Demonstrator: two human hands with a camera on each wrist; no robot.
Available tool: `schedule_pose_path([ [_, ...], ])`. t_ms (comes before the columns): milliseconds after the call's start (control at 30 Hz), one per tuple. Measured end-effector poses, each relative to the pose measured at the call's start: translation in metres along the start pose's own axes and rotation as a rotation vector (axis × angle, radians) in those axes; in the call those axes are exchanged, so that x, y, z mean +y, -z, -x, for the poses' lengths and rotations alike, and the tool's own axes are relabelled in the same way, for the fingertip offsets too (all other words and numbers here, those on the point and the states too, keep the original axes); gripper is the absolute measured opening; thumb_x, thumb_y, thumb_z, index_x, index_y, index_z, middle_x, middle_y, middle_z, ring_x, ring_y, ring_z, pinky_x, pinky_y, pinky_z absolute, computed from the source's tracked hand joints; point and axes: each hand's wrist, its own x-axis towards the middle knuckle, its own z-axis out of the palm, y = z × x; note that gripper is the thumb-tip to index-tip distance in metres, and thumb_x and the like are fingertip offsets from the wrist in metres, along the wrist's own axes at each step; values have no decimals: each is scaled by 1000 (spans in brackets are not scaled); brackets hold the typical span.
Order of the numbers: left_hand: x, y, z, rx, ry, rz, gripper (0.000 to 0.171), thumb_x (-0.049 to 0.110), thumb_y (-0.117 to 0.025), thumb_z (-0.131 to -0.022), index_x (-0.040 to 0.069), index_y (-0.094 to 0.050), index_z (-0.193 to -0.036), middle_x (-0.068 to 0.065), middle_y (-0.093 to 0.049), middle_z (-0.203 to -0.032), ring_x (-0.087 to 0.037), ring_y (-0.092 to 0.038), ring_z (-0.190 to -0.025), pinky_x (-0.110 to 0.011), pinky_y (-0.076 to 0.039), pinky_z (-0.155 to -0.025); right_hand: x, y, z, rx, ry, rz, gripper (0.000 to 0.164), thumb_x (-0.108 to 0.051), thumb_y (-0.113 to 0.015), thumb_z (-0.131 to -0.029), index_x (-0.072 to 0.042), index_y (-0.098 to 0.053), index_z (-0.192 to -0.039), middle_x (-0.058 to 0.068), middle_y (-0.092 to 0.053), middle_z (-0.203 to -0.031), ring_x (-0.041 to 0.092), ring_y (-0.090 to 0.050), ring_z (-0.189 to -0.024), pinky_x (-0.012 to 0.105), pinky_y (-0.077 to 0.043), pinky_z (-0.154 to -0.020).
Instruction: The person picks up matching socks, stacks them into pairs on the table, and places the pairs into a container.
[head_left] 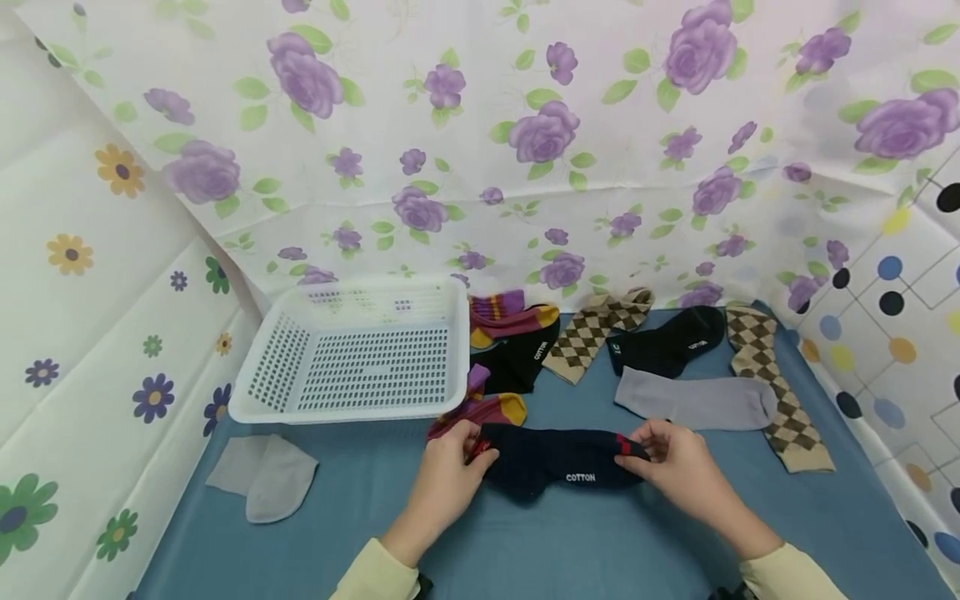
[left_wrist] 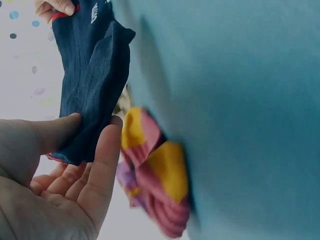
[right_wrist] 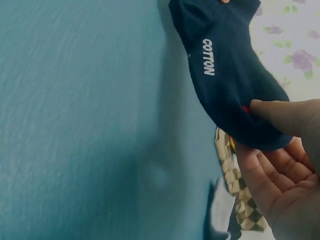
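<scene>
A navy sock [head_left: 558, 458] with red bands and white COTTON lettering is stretched sideways above the blue cloth. My left hand [head_left: 452, 471] pinches its cuff end between thumb and fingers. At the toe end, my right hand [head_left: 678, 462] pinches it the same way. The left wrist view shows the sock [left_wrist: 92, 75] hanging from the left thumb and fingers. In the right wrist view, the thumb of the right hand [right_wrist: 285, 165] presses beside a small red mark on the sock. Just behind the left hand lies a maroon and yellow sock [head_left: 491, 410].
A white plastic basket [head_left: 348, 417] stands at the back left. Grey socks [head_left: 262, 475] lie before it. Behind and right are black socks [head_left: 667, 342], checkered socks [head_left: 780, 392], a light grey sock [head_left: 690, 400] and a purple-maroon sock [head_left: 517, 317]. Floral sheets wall the sides and back.
</scene>
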Motion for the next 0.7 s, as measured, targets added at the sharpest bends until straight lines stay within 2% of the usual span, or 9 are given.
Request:
schedule_pose_path([
  [167, 3, 25, -3, 11, -15, 32, 24, 31, -69, -85, 16, -62, -101, 11, -56, -75, -7, -50, -61, -25, -45, -53, -11, -1, -4, 21, 48, -48, 30, -44, -78, -70, -25, -60, -85, -8, -59, -77, 12, -52, -63, 28, -45, -53],
  [300, 2, 45, -8, 31, -24, 31, 21, 32, -69, -84, 19, -63, -99, 12, -57, -77, -6, -52, -64, -25, -45, -54, -26, -2, -12, 30, 87, -95, 28, -43, -78, -69, -26, -62, -85, -11, -62, -78, 10, -56, -63, 29, -47, -53],
  [500, 1, 80, -18, 105, 5, 35, 24, 32, -73, -81, 19, -65, -99, 10, -60, -83, -6, -55, -73, -25, -47, -61, -58, -5, -31, 15, 149, -157, 26, -41, -79, -70, -27, -64, -85, -11, -64, -82, 9, -60, -65, 30, -49, -55],
  [700, -7, 117, -27, 160, 15, 8, 29, 34, -72, -81, 17, -64, -102, 5, -61, -85, -8, -57, -75, -25, -48, -61, -94, -9, -58, -38, 241, -166, 29, -40, -77, -72, -26, -64, -93, -10, -63, -93, 7, -60, -79, 28, -49, -66],
])
